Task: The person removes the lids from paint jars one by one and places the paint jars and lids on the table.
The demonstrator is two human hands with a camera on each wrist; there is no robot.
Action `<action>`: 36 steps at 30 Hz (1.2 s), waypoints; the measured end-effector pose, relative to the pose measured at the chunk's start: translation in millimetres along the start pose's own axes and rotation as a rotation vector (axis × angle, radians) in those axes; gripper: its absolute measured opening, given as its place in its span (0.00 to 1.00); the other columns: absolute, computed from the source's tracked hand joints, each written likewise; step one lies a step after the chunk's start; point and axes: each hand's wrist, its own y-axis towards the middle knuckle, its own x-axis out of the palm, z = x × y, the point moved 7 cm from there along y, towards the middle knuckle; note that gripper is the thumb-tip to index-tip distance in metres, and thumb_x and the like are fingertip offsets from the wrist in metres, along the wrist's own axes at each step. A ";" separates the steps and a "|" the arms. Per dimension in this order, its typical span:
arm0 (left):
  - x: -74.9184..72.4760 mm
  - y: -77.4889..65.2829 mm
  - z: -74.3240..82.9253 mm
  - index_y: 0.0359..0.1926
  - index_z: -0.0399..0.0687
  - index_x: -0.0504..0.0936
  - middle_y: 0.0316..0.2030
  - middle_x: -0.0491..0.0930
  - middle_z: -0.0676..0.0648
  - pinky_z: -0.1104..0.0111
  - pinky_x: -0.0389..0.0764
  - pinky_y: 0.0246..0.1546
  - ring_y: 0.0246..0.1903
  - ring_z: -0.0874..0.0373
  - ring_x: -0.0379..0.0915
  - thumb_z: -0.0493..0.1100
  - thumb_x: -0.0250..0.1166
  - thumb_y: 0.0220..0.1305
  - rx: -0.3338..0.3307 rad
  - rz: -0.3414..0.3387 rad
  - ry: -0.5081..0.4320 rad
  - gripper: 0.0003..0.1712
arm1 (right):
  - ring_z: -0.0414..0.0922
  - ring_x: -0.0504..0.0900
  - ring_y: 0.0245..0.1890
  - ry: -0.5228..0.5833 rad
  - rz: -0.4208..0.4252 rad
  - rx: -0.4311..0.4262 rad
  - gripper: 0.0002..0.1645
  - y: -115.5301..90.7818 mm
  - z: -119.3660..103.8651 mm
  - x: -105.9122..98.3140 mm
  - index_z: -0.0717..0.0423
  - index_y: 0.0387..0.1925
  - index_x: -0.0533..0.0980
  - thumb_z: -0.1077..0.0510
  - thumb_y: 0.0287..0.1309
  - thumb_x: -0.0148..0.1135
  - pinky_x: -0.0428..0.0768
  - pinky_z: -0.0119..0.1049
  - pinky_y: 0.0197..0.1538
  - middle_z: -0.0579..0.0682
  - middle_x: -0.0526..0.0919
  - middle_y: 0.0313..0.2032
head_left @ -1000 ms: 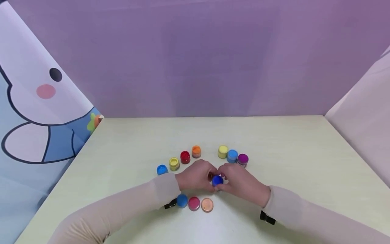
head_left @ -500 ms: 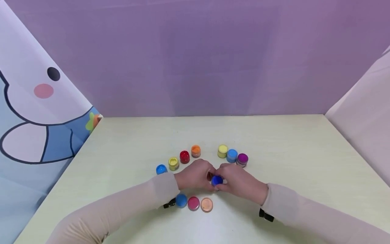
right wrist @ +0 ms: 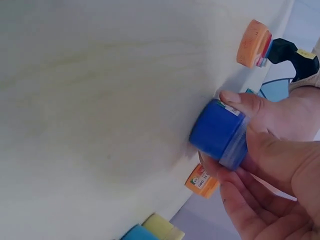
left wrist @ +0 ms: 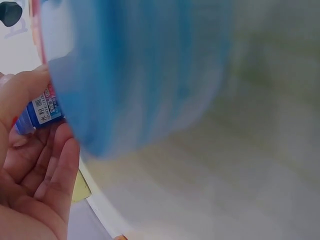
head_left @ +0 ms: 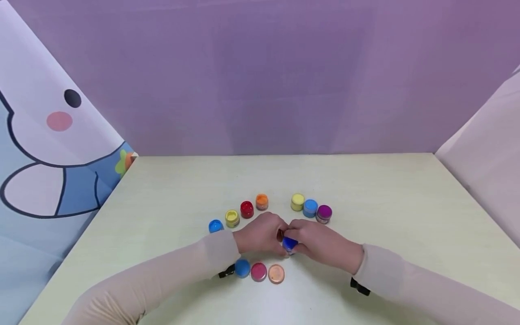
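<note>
Left forearm (head_left: 170, 271), right forearm (head_left: 422, 282) angled inward; left hand (head_left: 263, 233), right hand (head_left: 322, 243) curled, gripping, close together.

- Across the back hangs a purple cloth (head_left: 284, 67), lightly creased, a darker patch in its middle.
- Down the left side is a printed cloth (head_left: 77, 189) with a white cartoon creature: black eye, pink cheek, blue clothing.
- On the right, a plain pale cloth (head_left: 491, 149).
- The worktop (head_left: 386, 189) is pale with a greenish cast.
- Left of centre, four little paint pots make a slanting line: bright blue pot (head_left: 215, 225), yellow pot (head_left: 232, 219), red pot (head_left: 247, 210), orange pot (head_left: 262, 202).
- Further right, three sit side by side: pale yellow pot (head_left: 298, 202), light blue pot (head_left: 310, 208), purple pot (head_left: 324, 214).
- Nearest the front edge, a row: mid-blue pot (head_left: 242, 268), pink pot (head_left: 258, 272), peach pot (head_left: 276, 274).
</note>
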 end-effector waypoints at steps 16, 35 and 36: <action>0.9 -1.9 0.1 0.44 0.55 0.82 0.22 0.75 0.65 0.76 0.71 0.27 0.25 0.67 0.69 0.49 0.73 0.43 0.019 -0.009 -0.051 0.22 | 0.36 0.69 0.21 0.090 0.128 0.216 0.17 -4.2 11.5 -1.7 0.56 0.28 0.75 0.50 0.42 0.71 0.71 0.28 0.25 0.42 0.73 0.22; -1.4 -1.9 2.4 0.35 0.55 0.82 0.21 0.75 0.63 0.76 0.71 0.27 0.24 0.66 0.68 0.46 0.74 0.42 0.051 -0.002 -0.042 0.15 | 0.36 0.74 0.31 0.115 0.042 0.109 0.14 -1.1 7.6 -1.6 0.56 0.35 0.76 0.60 0.44 0.69 0.73 0.25 0.34 0.43 0.76 0.30; -1.1 -1.7 2.2 0.35 0.55 0.82 0.21 0.75 0.63 0.76 0.71 0.27 0.25 0.66 0.68 0.46 0.74 0.42 0.047 -0.006 -0.045 0.15 | 0.36 0.74 0.31 0.116 0.035 0.099 0.13 -1.1 7.6 -1.5 0.56 0.34 0.76 0.60 0.44 0.69 0.73 0.25 0.34 0.43 0.76 0.31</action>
